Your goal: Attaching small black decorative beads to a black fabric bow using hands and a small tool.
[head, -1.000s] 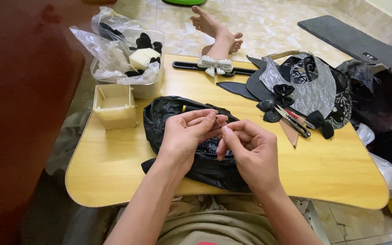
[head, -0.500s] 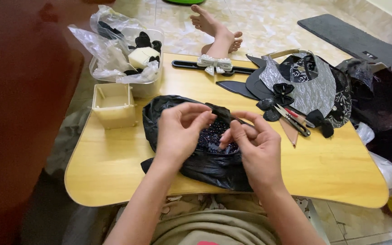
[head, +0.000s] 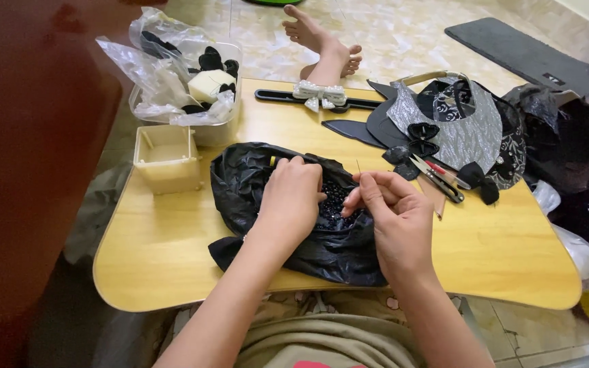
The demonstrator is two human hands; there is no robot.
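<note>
- A black plastic bag [head: 253, 197] is spread open on the near middle of the wooden table [head: 499, 252]; small black beads [head: 335, 201] are seen inside its opening.
- The left hand [head: 294, 197] is laid over the bag's opening, palm down, with its fingers curled into the beads; whether a bead is pinched cannot be told.
- The right hand [head: 393, 211] is held just beside the left, over the right edge of the bag, its thumb and forefinger pinched together on a thin needle [head: 358, 168] that stands up from the fingertips.
- A small cream square box [head: 166, 158] is placed just left of the bag, touching or nearly touching it.
- Behind the box, a clear plastic tub [head: 223, 129] is filled with crumpled clear bags, black pieces and a pale block.
- At the far edge of the table, a black strip with a silver bow [head: 320, 93] is laid flat.
- To the right, grey and black fabric pieces [head: 458, 129] are piled, with small black bows [head: 423, 131] on them.
- A pair of small snips [head: 438, 178] is laid near the fabric, well apart from the right hand.
- Beyond the table, another person's bare feet [head: 325, 44] are rested on the tiled floor.
</note>
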